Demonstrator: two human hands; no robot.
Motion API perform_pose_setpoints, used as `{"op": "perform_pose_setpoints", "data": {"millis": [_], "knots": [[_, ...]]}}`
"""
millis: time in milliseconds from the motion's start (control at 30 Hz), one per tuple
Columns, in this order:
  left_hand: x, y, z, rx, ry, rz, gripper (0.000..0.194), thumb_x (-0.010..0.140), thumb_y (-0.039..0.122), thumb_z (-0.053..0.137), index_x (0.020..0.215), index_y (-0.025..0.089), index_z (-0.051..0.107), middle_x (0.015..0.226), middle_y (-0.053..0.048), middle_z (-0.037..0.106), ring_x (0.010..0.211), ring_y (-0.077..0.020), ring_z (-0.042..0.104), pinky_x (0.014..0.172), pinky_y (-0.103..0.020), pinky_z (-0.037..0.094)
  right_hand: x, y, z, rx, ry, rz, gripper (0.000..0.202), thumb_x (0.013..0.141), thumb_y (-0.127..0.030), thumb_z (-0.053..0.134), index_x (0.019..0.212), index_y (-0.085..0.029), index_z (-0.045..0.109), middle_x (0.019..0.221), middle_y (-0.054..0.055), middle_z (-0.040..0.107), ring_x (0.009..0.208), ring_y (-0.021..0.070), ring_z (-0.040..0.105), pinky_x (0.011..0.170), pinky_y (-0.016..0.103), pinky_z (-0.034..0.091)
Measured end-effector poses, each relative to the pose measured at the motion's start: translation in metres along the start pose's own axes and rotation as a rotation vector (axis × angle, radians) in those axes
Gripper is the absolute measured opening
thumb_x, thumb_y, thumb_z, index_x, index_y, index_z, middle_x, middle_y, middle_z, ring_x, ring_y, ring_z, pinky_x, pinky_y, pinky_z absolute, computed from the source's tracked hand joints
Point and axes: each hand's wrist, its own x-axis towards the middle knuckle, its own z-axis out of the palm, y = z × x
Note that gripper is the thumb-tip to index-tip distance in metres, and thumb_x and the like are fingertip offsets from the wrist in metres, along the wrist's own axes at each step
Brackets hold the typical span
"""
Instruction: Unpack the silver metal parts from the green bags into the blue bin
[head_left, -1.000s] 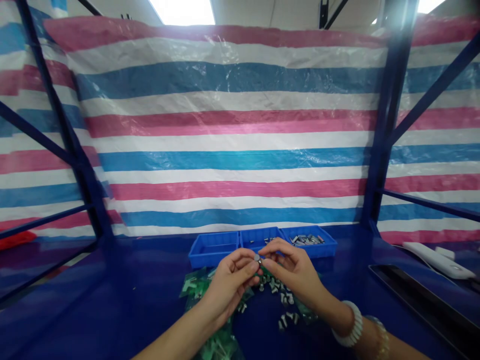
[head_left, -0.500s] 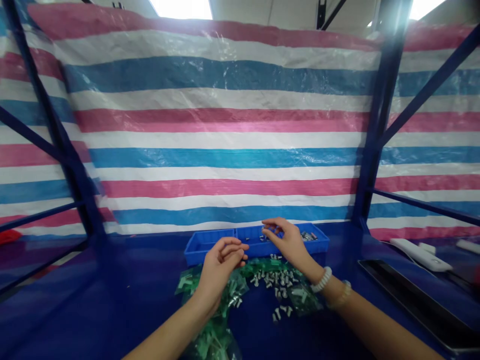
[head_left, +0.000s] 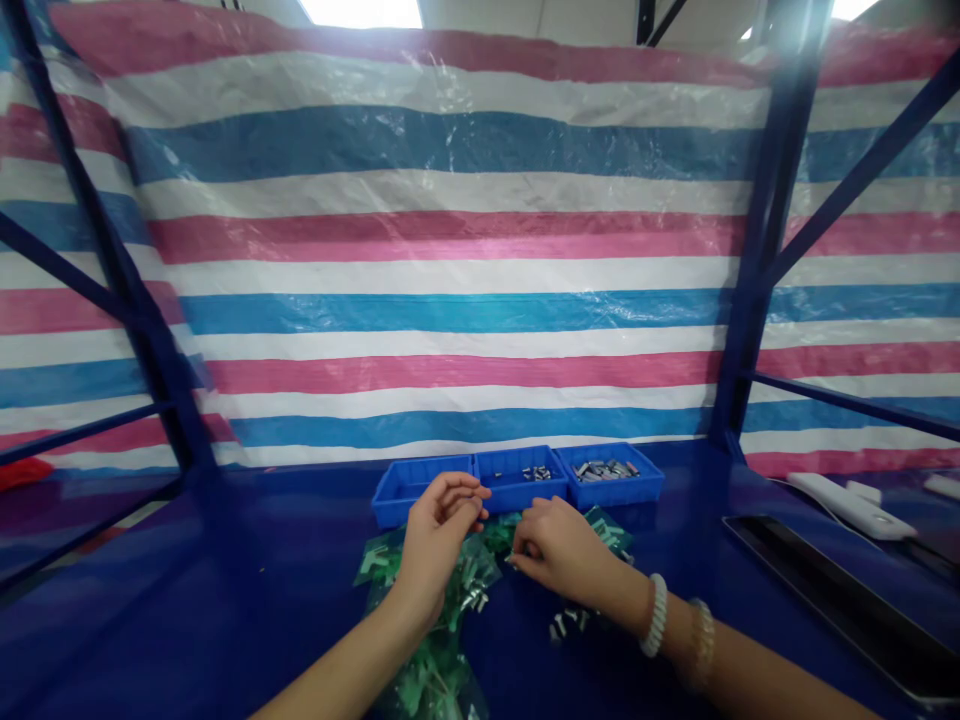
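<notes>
My left hand [head_left: 444, 535] hovers over the green plastic bags [head_left: 435, 665], in front of the left blue bin [head_left: 397, 505]. Its fingers are curled with the thumb near them, and what they may hold is too small to name. My right hand [head_left: 562, 550] is low over the pile of small metal pieces, its fingertips pinched at a small silvery piece [head_left: 511, 561]. The hand hides most of the pile; a few pieces [head_left: 559, 627] show below it. The middle bin [head_left: 517, 497] and right bin [head_left: 615, 490] hold small metal parts.
Striped plastic sheeting [head_left: 465, 315] hangs behind the blue table [head_left: 187, 620]. Blue metal posts [head_left: 757, 260] stand at both sides. At the right lie a dark flat panel [head_left: 832, 600] and a white power strip [head_left: 851, 508].
My right hand has come down and toward me, from above the bins to the pile, and its fingers have closed. My left hand has hardly moved.
</notes>
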Motion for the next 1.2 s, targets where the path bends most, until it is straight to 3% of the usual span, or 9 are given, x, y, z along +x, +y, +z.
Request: {"op": "perform_pose_setpoints", "data": {"millis": [233, 300, 400, 533, 733, 900, 967, 1067, 1200], "knots": [[0.000, -0.002, 0.000, 0.017, -0.020, -0.006, 0.017, 0.067, 0.023, 0.070, 0.082, 0.017, 0.063, 0.078, -0.002, 0.071, 0.064, -0.0137, 0.060, 0.058, -0.023, 0.046, -0.003, -0.002, -0.004, 0.142, -0.036, 0.084, 0.007, 0.069, -0.012, 0.068, 0.068, -0.019, 0.069, 0.066, 0.001, 0.068, 0.072, 0.0189, 0.060, 0.069, 0.030, 0.039], [0.001, -0.003, -0.001, 0.008, -0.032, -0.003, 0.017, 0.068, 0.023, 0.070, 0.082, 0.018, 0.062, 0.077, -0.002, 0.070, 0.065, -0.0134, 0.060, 0.059, -0.022, 0.046, -0.003, 0.001, -0.008, 0.322, -0.011, 0.110, 0.008, 0.067, -0.009, 0.067, 0.067, -0.017, 0.068, 0.063, 0.001, 0.067, 0.064, 0.0164, 0.060, 0.063, 0.028, 0.042], [-0.001, -0.003, 0.000, -0.020, -0.082, -0.011, 0.015, 0.074, 0.028, 0.069, 0.083, 0.018, 0.062, 0.080, -0.002, 0.068, 0.068, -0.0141, 0.059, 0.060, -0.023, 0.047, 0.000, 0.005, -0.015, 0.769, 0.079, 0.169, 0.002, 0.071, -0.017, 0.068, 0.071, -0.017, 0.066, 0.061, 0.000, 0.065, 0.057, 0.0142, 0.060, 0.055, 0.026, 0.046], [-0.006, -0.003, 0.005, -0.001, -0.190, -0.048, 0.020, 0.077, 0.035, 0.071, 0.083, 0.018, 0.063, 0.074, -0.001, 0.065, 0.068, -0.0143, 0.058, 0.062, -0.024, 0.048, 0.003, 0.004, -0.020, 1.156, 0.288, 0.153, 0.016, 0.071, -0.030, 0.073, 0.077, -0.018, 0.064, 0.070, 0.001, 0.067, 0.066, 0.0144, 0.064, 0.063, 0.028, 0.053], [-0.011, -0.006, 0.008, -0.041, -0.274, -0.160, 0.026, 0.077, 0.041, 0.072, 0.083, 0.017, 0.065, 0.071, -0.001, 0.065, 0.063, -0.0112, 0.057, 0.063, -0.022, 0.048, 0.000, -0.009, -0.015, 1.159, 0.358, 0.098, 0.011, 0.071, -0.025, 0.071, 0.077, -0.019, 0.065, 0.074, 0.001, 0.065, 0.072, 0.0154, 0.062, 0.066, 0.029, 0.053], [-0.010, -0.007, 0.006, -0.155, -0.280, -0.239, 0.023, 0.072, 0.033, 0.078, 0.080, 0.016, 0.065, 0.068, 0.001, 0.063, 0.062, -0.0083, 0.057, 0.065, -0.019, 0.047, -0.001, -0.013, -0.017, 1.109, 0.392, 0.052, 0.007, 0.072, -0.021, 0.067, 0.078, -0.019, 0.064, 0.078, 0.002, 0.065, 0.077, 0.0168, 0.062, 0.068, 0.029, 0.052], [-0.009, -0.007, 0.005, -0.171, -0.261, -0.212, 0.022, 0.070, 0.028, 0.080, 0.080, 0.016, 0.065, 0.072, 0.001, 0.064, 0.066, -0.0088, 0.058, 0.067, -0.019, 0.047, -0.001, -0.011, -0.019, 1.121, 0.410, 0.074, 0.008, 0.072, -0.021, 0.066, 0.081, -0.020, 0.065, 0.083, 0.003, 0.066, 0.081, 0.0175, 0.062, 0.071, 0.029, 0.052], [-0.008, -0.006, 0.004, -0.087, -0.225, -0.055, 0.022, 0.067, 0.020, 0.081, 0.083, 0.018, 0.065, 0.085, -0.002, 0.068, 0.081, -0.0136, 0.061, 0.075, -0.022, 0.048, 0.000, -0.006, -0.020, 1.190, 0.415, 0.174, 0.011, 0.072, -0.024, 0.068, 0.082, -0.019, 0.065, 0.081, 0.002, 0.066, 0.075, 0.0156, 0.062, 0.069, 0.028, 0.050], [-0.010, -0.005, 0.007, 0.017, -0.208, 0.141, 0.024, 0.068, 0.015, 0.078, 0.086, 0.021, 0.064, 0.087, -0.001, 0.066, 0.089, -0.0172, 0.061, 0.078, -0.025, 0.049, -0.001, -0.009, -0.017, 1.356, 0.250, 0.265, 0.019, 0.076, -0.036, 0.066, 0.072, -0.017, 0.064, 0.065, 0.000, 0.061, 0.055, 0.0111, 0.053, 0.054, 0.024, 0.044]]}}
